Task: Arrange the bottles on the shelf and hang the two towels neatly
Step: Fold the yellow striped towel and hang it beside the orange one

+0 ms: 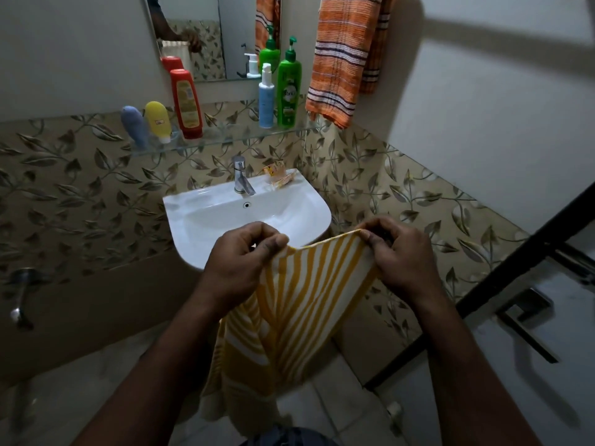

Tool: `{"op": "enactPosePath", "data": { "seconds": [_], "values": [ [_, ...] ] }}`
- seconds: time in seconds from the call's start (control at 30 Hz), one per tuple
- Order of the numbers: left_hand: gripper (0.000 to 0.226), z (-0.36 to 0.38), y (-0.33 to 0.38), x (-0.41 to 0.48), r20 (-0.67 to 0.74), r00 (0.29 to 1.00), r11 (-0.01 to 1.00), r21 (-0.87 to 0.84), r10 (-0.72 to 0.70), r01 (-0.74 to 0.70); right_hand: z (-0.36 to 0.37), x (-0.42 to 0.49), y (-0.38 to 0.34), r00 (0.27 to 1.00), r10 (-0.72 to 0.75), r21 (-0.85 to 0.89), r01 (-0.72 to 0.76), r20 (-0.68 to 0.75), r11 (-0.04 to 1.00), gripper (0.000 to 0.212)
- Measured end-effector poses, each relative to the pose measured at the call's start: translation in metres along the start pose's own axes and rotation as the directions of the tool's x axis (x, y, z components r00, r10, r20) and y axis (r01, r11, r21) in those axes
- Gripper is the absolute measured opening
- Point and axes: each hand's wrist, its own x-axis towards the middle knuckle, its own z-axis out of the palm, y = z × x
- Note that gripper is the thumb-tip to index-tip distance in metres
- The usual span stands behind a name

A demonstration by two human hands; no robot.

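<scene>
Yellow towel [306, 294], top corners in left hand [238, 262] and right hand [399, 255]

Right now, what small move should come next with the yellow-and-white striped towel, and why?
Probably raise the yellow-and-white striped towel toward the hanging orange striped towel: the left hand and right hand pinch its top edge, yet it is not hung.

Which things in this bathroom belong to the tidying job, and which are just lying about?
Job: yellow striped towel, orange towel, red bottle, green bottle, white bottle, yellow tube, blue tube, glass shelf.
Lying about: sink, tap, wrapper, mirror.
</scene>
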Motion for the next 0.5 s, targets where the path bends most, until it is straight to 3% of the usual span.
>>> {"op": "enactPosePath", "data": {
  "seconds": [0.1, 0.2, 0.33, 0.43, 0.5],
  "values": [
    [0.018, -0.005, 0.001, -0.002, 0.167, 0.986, 0.999, 0.051, -0.023, 0.014, -0.012, 0.005, 0.0, 0.999, 0.009, 0.076, -0.006, -0.041, 0.997, 0.023],
    [0.02, -0.008, -0.001, -0.003, 0.275, 0.961, 0.985, 0.167, -0.011, -0.036, -0.02, 0.009, 0.002, 0.997, 0.023, 0.054, -0.019, -0.077, 0.998, 0.013],
    [0.011, -0.003, -0.006, 0.001, 0.061, 0.997, 0.995, 0.087, 0.044, -0.049, -0.013, 0.009, -0.001, 0.987, 0.013, -0.043, -0.02, -0.163, 0.999, 0.007],
    [0.013, 0.006, -0.001, 0.002, 0.023, 0.997, 0.994, 0.072, 0.075, -0.077, -0.004, 0.007, -0.006, 0.999, 0.001, 0.014, 0.0, -0.048, 1.0, 0.005],
    [0.013, 0.009, 0.002, 0.004, 0.063, 0.994, 0.99, 0.111, 0.086, -0.092, 0.001, 0.007, -0.009, 0.998, -0.012, 0.096, 0.007, 0.058, 0.995, 0.019]
  ]
}}
